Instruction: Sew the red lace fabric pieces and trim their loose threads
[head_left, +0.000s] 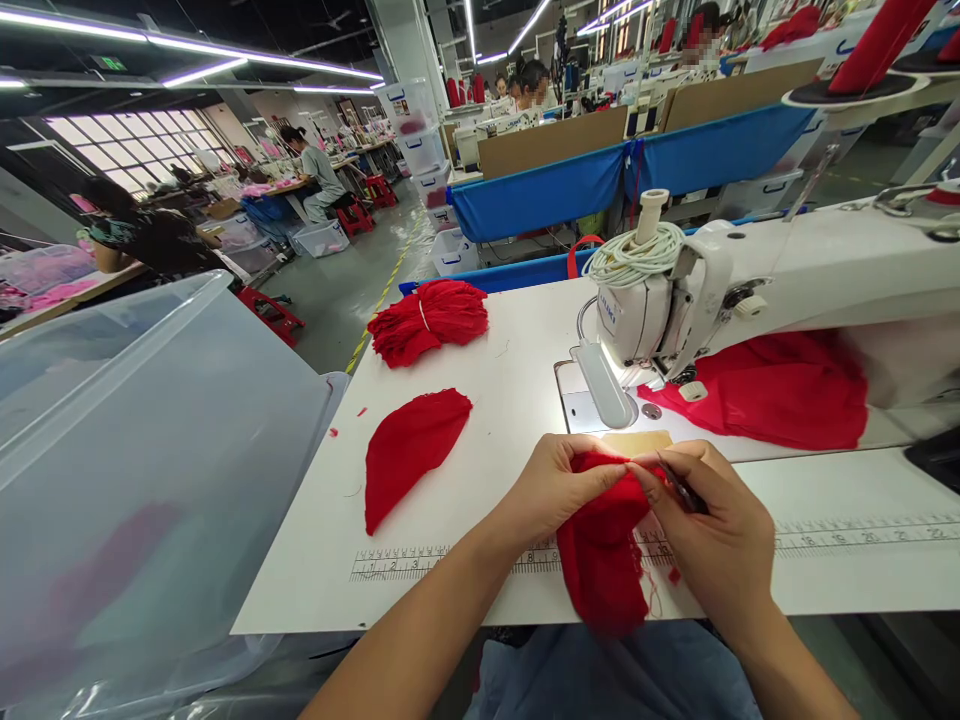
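On the white sewing table (517, 400), near its front edge, I see a piece of red cloth (604, 560), which the left hand (551, 490) and the right hand (724, 520) pinch at its upper edge, their fingertips close together. Inside the right hand there is also a dark tool (688, 492), too much hidden for me to name it. Just behind stands the white sewing machine (817, 265), and toward the left lie a loose red piece (412, 455) and a tied red bundle (442, 325).

From the wearer's head, the white table (510, 390) is viewed close up, forward and downward, with floor (322, 310) included toward ten o'clock.
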